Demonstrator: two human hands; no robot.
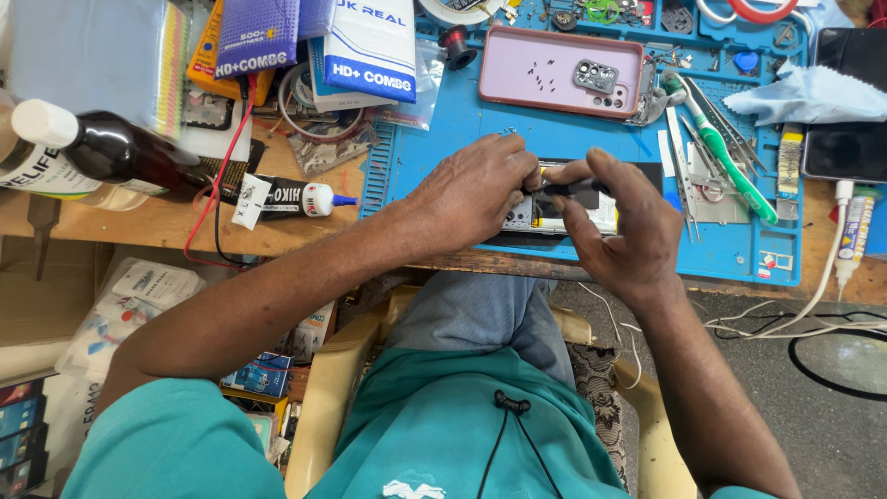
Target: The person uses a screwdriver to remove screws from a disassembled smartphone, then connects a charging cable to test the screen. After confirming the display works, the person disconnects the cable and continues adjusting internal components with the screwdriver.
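Head view: opened phone [554,214] lay at mat [443,129] front edge, left hand [476,189] pinching it, right hand [614,226] closed round a black tool [575,188]; slipping tip could gouge circuitry.

Guy's wearing a teal short-sleeve shirt [443,434] with a black cord down the front, plus grey-blue trousers [480,314].
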